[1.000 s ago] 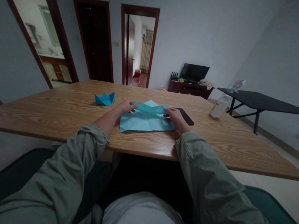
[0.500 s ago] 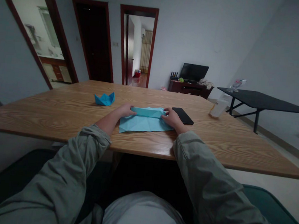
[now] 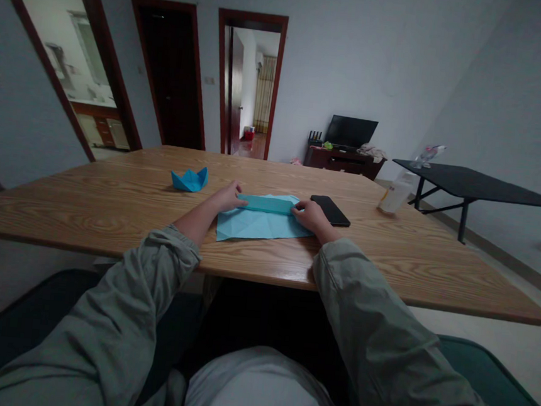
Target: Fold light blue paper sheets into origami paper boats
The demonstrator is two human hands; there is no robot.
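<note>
A light blue sheet of paper (image 3: 263,225) lies on the wooden table in front of me, creased, with a darker strip folded over along its far side. My left hand (image 3: 228,198) pinches the left end of that folded strip between thumb and fingers. At the strip's right end, my right hand (image 3: 310,215) grips the paper the same way, its fingers curled. A folded blue paper boat (image 3: 190,179) stands to the left, apart from both hands. Just beyond my right hand lies a black phone (image 3: 330,210).
The wooden table (image 3: 122,215) has its near edge close to my body. A translucent plastic bottle (image 3: 394,195) stands on its right side. Farther right is a black folding table (image 3: 480,182). A television (image 3: 351,132) sits on a low cabinet by the far wall.
The folded strip has tipped down toward me and lies flatter on the sheet. My left hand's fingers have lifted slightly; both hands stay at the strip's ends.
</note>
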